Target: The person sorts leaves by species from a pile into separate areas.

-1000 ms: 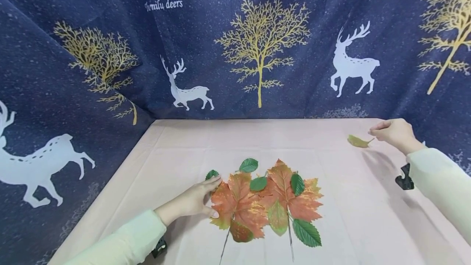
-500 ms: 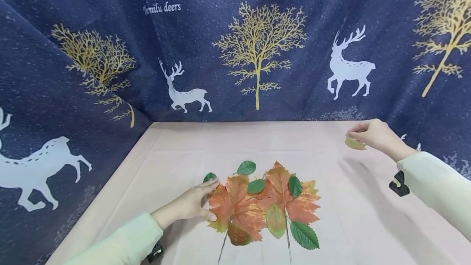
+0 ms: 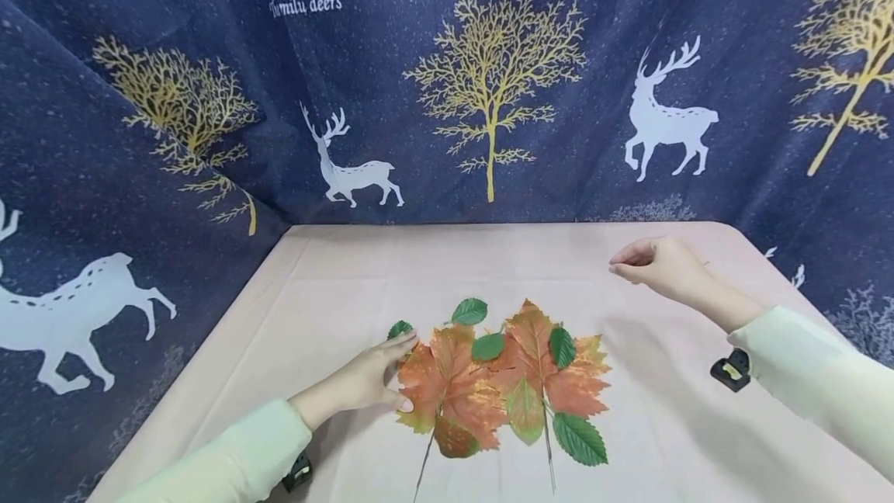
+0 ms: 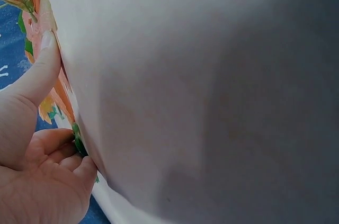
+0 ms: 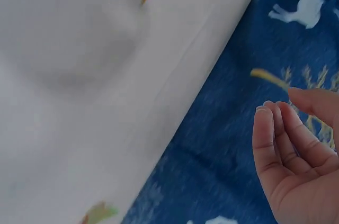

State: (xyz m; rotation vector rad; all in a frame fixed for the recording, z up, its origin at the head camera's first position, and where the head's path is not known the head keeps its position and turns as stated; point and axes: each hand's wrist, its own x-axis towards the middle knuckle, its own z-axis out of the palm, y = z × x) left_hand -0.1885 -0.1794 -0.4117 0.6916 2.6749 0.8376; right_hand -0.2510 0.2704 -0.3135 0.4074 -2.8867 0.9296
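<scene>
Two large orange maple leaves (image 3: 452, 379) with thin stems lie side by side on the pink-covered table, several smaller green leaves (image 3: 578, 439) around and over them. My left hand (image 3: 359, 383) rests at their left edge, fingers spread, fingertips by a small green leaf (image 3: 400, 329) and thumb touching a maple leaf. Over the back right, my right hand (image 3: 663, 266) hovers with loosely bent fingers and nothing seen between them. A yellow-green leaf (image 5: 100, 212) lies on the table near it; in the head view the hand mostly hides it, only its stem tip showing.
A dark blue curtain (image 3: 419, 37) printed with white deer and gold trees hangs behind and left of the table (image 3: 335, 254). Black wrist devices (image 3: 730, 369) sit under both sleeves.
My right hand has moved left, passing in front of the yellow-green leaf, which stays in place. The left hand keeps its position on the leaves.
</scene>
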